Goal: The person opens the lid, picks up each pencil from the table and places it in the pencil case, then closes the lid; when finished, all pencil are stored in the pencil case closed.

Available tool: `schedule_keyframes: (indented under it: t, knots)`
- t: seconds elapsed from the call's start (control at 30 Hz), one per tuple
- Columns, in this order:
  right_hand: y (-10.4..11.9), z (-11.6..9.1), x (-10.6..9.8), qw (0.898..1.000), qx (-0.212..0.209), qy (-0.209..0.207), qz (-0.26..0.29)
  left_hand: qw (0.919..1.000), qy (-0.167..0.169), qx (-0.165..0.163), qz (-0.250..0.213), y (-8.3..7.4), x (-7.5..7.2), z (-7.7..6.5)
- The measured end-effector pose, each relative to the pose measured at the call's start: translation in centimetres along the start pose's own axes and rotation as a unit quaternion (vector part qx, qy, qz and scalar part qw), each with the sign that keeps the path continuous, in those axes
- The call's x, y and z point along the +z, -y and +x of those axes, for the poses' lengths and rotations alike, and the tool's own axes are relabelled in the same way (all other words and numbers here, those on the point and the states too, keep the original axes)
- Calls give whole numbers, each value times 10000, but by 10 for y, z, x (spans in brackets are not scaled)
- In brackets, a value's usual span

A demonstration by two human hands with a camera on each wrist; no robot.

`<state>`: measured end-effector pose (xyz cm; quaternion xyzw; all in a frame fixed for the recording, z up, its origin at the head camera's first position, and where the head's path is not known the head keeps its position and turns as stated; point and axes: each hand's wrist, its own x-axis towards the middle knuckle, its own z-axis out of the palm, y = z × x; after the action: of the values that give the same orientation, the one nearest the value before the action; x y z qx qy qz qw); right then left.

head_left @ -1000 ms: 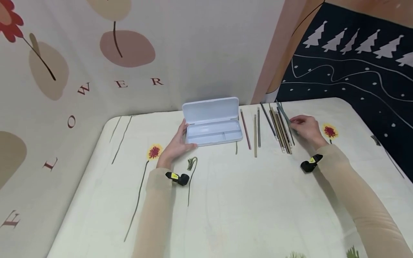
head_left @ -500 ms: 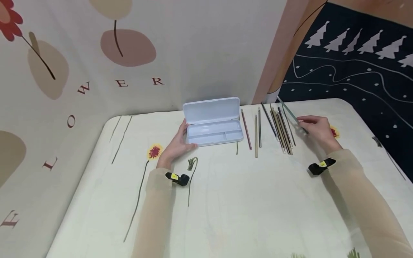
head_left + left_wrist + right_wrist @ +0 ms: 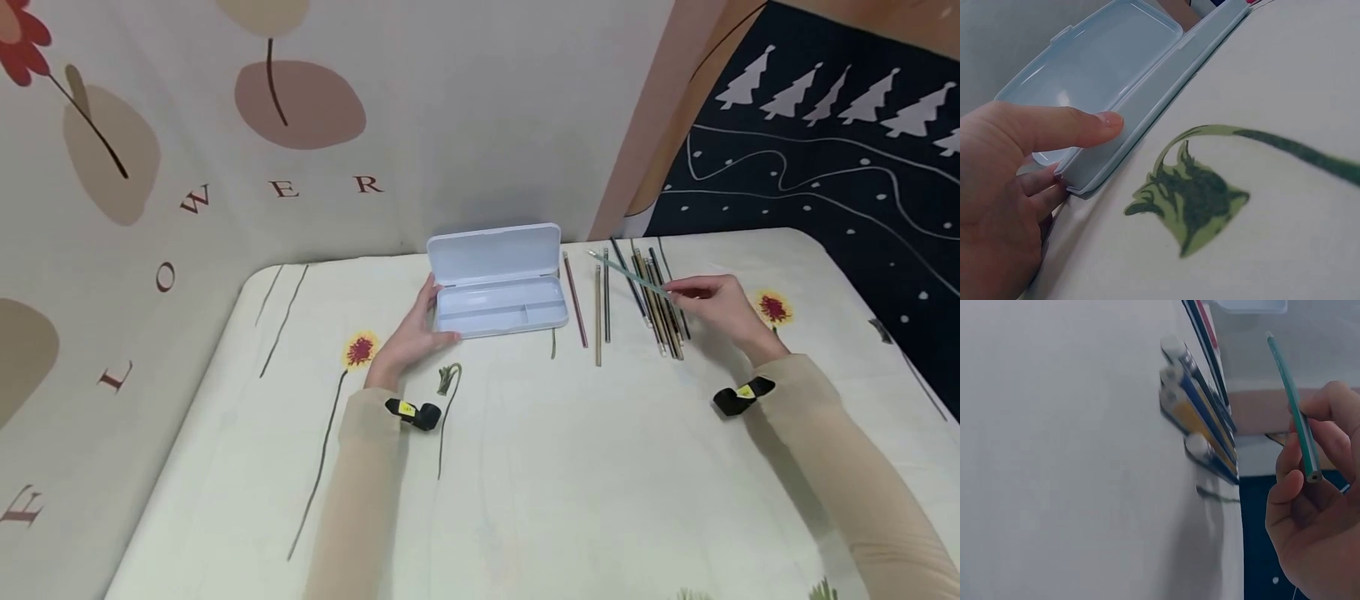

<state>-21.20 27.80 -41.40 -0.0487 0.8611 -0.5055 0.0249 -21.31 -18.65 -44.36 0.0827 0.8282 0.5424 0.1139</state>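
A pale blue pencil case (image 3: 495, 307) stands with its lid raised at the back of the table, and nothing lies in its compartments. My left hand (image 3: 411, 337) grips its left end, the thumb (image 3: 1100, 128) along the front wall and the fingers behind the corner. In my right hand (image 3: 723, 310) a green pencil (image 3: 1297, 419) is pinched between thumb and fingers, raised above the table. Below it lies a bunch of pencils (image 3: 656, 308), side by side. Left of the bunch, nearer the case, are a red pencil (image 3: 575, 300), a gold pencil (image 3: 597, 317) and a dark pencil (image 3: 607, 300).
The white tablecloth (image 3: 517, 467) bears printed flowers and stems. A light wall hanging (image 3: 480, 125) rises right behind the case, and a dark tree-patterned cloth (image 3: 817, 183) hangs at the back right.
My right hand has lifted the green pencil off the bunch, first moving right, then swinging its far end left over the other pencils. My left hand has stayed on the case.
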Motion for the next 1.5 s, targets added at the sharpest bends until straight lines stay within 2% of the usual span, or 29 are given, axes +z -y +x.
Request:
schedule_keyframes:
  t: [0.13, 0.37, 0.67, 0.9, 1.1, 1.27, 1.37, 1.5]
  knots:
    - [5, 2, 12, 9985, -497, 231, 0, 10000, 1, 67, 28, -2, 0, 1]
    - [13, 10, 34, 9937, -832, 548, -522, 9999, 6, 36, 100, -3, 0, 1]
    - [50, 13, 59, 9839, -1515, 852, -420, 10000, -50, 1, 5, 0, 0, -1]
    - [35, 33, 75, 9839, -1453, 929, -470, 9999, -97, -53, 47, 1, -1, -2]
    - [38, 40, 88, 9844, -1302, 1139, -313, 9999, -78, -25, 67, 1, -1, -3]
    - [47, 46, 100, 9811, -1502, 1200, -238, 9999, -83, -30, 49, 2, -1, -2]
    - [62, 43, 106, 9789, -1635, 1204, -212, 10000, -77, -12, 52, 3, -1, -1]
    - [86, 36, 113, 9787, -1593, 1279, -204, 10000, -63, 29, 41, 4, -1, 1]
